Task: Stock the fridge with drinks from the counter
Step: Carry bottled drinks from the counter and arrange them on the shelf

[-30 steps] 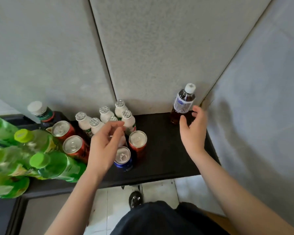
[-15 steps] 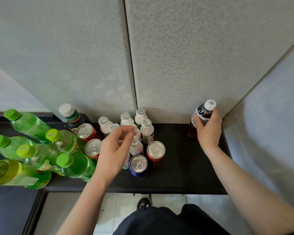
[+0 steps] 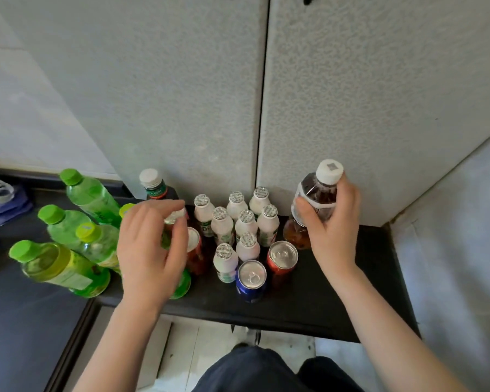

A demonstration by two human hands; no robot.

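Right hand (image 3: 327, 230) grips dark bottle (image 3: 317, 193) near counter's (image 3: 351, 306) back-right corner; lift straight up. Left hand (image 3: 150, 250): fingers (image 3: 167, 206) curl over a can (image 3: 173, 219), hold uncertain.

Counter (image 3: 351, 292) looked matt black. Blue can (image 3: 251, 274) & red can (image 3: 283, 253) had shiny bare-metal tops. Green bottles (image 3: 88, 193) were clear glossy plastic; small white bottles (image 3: 225, 261) opaque plastic w/ foil lids. Brown-drink bottle (image 3: 320, 193) was clear plastic. Cupboard doors (image 3: 153, 94) looked rough, speckled.
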